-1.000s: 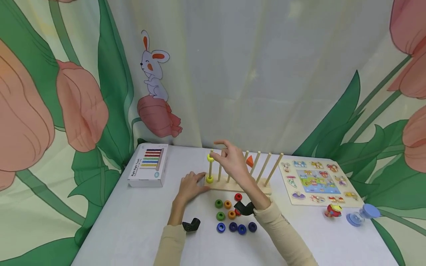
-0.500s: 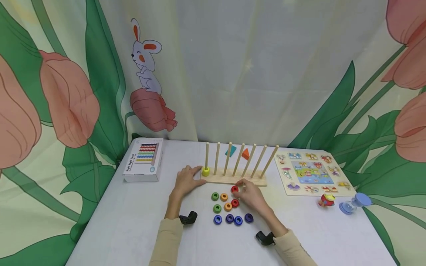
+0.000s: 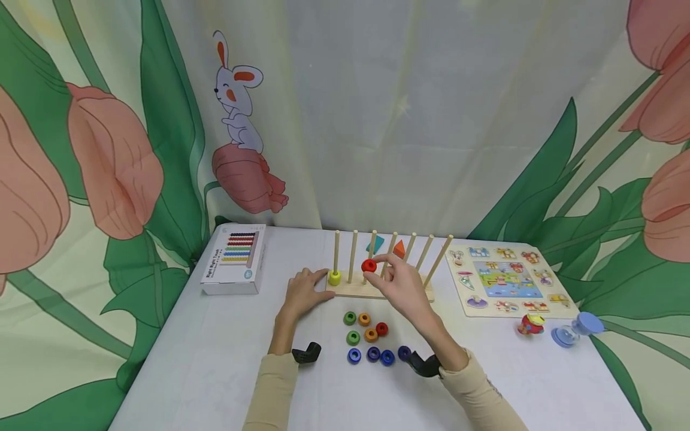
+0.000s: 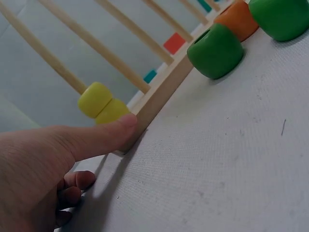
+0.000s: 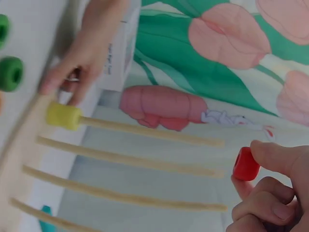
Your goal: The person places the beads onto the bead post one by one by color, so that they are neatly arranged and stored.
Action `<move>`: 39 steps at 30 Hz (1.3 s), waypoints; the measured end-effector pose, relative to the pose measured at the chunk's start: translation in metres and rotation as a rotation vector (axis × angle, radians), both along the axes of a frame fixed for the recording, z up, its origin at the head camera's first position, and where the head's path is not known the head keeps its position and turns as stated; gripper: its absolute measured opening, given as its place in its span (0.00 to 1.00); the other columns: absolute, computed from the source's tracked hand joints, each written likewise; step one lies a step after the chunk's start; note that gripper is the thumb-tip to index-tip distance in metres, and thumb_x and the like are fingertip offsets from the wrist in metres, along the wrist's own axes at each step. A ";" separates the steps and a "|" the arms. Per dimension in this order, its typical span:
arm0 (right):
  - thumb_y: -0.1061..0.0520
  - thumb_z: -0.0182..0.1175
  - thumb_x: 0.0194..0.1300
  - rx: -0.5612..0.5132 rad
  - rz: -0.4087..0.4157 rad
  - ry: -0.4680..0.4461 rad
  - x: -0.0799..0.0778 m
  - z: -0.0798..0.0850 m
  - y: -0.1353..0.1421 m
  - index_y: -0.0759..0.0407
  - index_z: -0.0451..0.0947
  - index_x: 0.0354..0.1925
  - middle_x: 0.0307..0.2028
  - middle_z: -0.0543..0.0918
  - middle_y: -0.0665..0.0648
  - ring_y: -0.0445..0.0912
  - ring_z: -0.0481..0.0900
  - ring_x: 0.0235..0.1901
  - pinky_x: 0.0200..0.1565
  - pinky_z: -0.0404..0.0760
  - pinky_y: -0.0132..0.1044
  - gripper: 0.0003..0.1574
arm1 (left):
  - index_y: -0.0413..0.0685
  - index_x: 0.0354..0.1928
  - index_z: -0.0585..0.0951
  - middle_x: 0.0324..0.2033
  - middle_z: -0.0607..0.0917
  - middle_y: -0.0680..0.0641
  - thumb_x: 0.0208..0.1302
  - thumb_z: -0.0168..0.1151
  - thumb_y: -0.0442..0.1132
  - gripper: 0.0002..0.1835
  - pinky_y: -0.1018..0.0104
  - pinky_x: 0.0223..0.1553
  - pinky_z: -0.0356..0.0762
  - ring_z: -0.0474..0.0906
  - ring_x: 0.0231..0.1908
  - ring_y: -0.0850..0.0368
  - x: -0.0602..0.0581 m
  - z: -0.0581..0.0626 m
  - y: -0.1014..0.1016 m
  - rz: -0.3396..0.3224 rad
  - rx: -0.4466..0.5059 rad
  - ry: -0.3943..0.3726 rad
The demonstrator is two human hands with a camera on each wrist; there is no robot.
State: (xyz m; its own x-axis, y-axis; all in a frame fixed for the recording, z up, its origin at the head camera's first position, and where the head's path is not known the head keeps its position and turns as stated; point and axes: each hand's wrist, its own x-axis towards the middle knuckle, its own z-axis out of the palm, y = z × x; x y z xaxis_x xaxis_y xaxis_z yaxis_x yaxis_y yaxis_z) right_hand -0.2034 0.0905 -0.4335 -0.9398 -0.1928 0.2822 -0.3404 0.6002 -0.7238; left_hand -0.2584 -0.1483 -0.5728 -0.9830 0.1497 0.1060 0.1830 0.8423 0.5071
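A wooden peg board [image 3: 353, 290] with several upright pegs stands mid-table. Two yellow beads [image 4: 96, 100] are stacked on its leftmost peg. My left hand [image 3: 302, 292] grips that end of the base between thumb and index finger; the other fingers curl loosely beside it. My right hand [image 3: 404, 288] pinches a red bead [image 5: 246, 164] between thumb and finger. That bead is held in the air just beyond the peg tips, apart from them in the right wrist view. Before the board lie green beads [image 3: 350, 318], orange beads [image 3: 371, 335], another red bead [image 3: 382, 329] and several blue and purple beads [image 3: 354, 356].
A white box [image 3: 233, 260] stands at the back left. Teal [image 3: 375, 243] and orange [image 3: 399, 249] blocks lie behind the pegs. On the right are a puzzle board [image 3: 507, 281], a small red figure [image 3: 530, 324] and a blue hourglass [image 3: 578, 329].
The second yellow bead slid down the leftmost peg after my right hand let go. That hand went down to a red bead, took it and lifted it toward the pegs. My left hand stayed.
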 end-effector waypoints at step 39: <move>0.54 0.72 0.51 0.246 0.064 -0.344 0.024 -0.103 0.039 0.56 0.80 0.42 0.12 0.63 0.46 0.39 0.57 0.12 0.16 0.55 0.33 0.19 | 0.57 0.64 0.74 0.32 0.70 0.50 0.51 0.66 0.63 0.38 0.60 0.36 0.59 0.64 0.31 0.55 0.000 0.001 0.001 -0.002 0.008 0.013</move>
State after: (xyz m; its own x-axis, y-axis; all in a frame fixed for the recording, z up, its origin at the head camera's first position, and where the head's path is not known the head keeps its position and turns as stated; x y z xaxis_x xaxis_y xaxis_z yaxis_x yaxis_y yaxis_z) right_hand -0.1794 0.1296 -0.5366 -0.9551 -0.2760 -0.1073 -0.1464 0.7550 -0.6392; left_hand -0.2580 -0.1477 -0.5717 -0.9813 0.1510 0.1195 0.1913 0.8377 0.5116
